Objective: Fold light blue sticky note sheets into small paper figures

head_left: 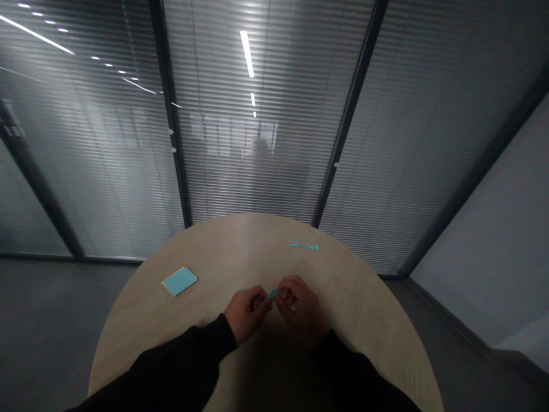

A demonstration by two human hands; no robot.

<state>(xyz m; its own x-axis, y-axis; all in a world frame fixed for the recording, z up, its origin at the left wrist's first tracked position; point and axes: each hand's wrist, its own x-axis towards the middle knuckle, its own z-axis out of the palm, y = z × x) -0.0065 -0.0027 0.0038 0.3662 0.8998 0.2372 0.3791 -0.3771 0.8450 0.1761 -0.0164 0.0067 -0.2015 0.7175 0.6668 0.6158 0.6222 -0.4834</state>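
A small blue piece of paper (272,293) is pinched between the fingertips of both hands over the middle of the table. My left hand (246,312) holds its left end, with the fingers curled. On its other side my right hand (302,309) grips it between thumb and fingers. Much of the piece is hidden by the fingertips. A stack of light blue paper sheets (180,281) lies to the left, with a yellowish edge showing. Several small blue scraps (304,246) lie in a short row at the back right.
The round wooden table (240,246) has its far edge close to a glass partition with blinds (257,189). Grey floor (55,320) shows to the left, and a pale wall (493,246) stands at the right.
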